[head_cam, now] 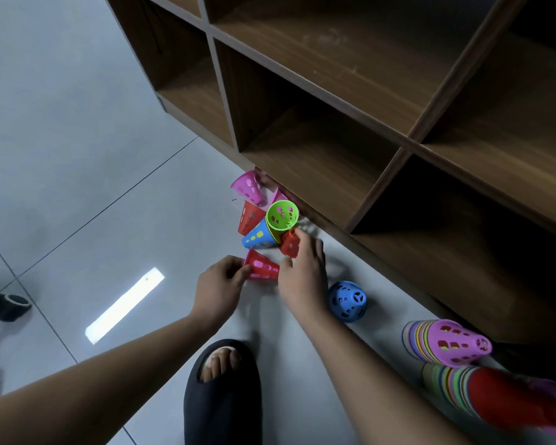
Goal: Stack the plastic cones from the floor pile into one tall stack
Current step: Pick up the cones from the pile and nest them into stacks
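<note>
left hand (220,281): fingers curled, pinching the wide rim of the red-pink cone (262,266)
red-pink cone: lies on its side on the floor (77,155), wide end to the left, narrow end toward the right hand (302,271)
right hand: fingers bent over the dark red cone (289,244), gripping it from above; thumb sits at the narrow end of the red-pink cone, contact unclear
dark red cone: at the near edge of the pile, just beside the blue cone (257,236), partly hidden under the fingers
pile: on the floor against the foot of the shelf unit (334,139)
green cone (282,215): mouth faces the camera, nested onto the blue cone; a yellow layer shows between them
red cone (249,216): on its side, touching the blue cone on the far side
pink cone (246,187): farthest one, on its side next to the shelf foot
second pink cone (278,197): mostly hidden behind the green cone
lone blue cone (347,300): upright on its wide end, right of the right wrist, apart from the pile
purple-topped stack (446,342): many coloured rims, near the shelf at the right
red-topped stack (495,399): bottom right corner, blurred
slipper (222,396): black, open toe, between the forearms
light reflection (124,305): bright strip on the tile, left of the left hand
</note>
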Tool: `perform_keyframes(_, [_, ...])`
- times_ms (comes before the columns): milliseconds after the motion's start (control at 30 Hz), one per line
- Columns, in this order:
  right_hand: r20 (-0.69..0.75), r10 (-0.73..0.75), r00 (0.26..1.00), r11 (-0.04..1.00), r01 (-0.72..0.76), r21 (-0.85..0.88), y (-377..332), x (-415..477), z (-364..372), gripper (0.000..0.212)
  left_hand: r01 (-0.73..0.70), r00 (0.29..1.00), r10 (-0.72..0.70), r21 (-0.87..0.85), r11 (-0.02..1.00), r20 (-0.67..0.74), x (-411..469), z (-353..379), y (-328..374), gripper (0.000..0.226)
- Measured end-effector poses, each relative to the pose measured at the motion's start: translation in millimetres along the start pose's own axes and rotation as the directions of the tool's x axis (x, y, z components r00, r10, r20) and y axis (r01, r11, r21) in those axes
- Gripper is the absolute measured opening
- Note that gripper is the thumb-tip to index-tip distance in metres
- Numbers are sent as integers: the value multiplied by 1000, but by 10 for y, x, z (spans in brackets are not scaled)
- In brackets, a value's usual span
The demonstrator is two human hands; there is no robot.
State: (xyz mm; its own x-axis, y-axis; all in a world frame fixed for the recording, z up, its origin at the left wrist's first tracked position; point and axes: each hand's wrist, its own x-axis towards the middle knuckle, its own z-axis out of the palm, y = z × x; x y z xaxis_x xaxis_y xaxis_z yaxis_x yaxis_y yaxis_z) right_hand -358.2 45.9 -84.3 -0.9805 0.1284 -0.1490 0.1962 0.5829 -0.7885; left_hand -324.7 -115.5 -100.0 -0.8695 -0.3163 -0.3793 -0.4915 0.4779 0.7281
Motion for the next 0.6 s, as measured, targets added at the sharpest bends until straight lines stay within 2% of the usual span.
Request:
perform_keyframes(133, [24, -2, 1000, 980, 7, -200, 12, 315, 96, 51, 29, 1000, -29, -88, 996, 7, -80, -123, -53, 17])
perform_keyframes(267, [68, -6, 998, 957, 26, -287, 90, 374, 143, 33, 52, 999, -53, -195, 979, 2, -112, -230, -44, 19])
perform_keyframes(367, [86, -54, 995, 940, 80, -331, 160, 252, 164, 28, 51, 998, -55, -247, 968, -9, -136, -288, 11, 20])
perform_keyframes(500, [83, -116, 990, 929, 137, -344, 131, -1, 55, 26, 74, 996, -85, -322, 944, -19, -162, -365, 100, 23])
perform_keyframes(600, [9, -184, 983, 966, 182, -185, -59, -202, -178, 32, 86, 995, -102, -388, 918, -22, -175, -401, 141, 25])
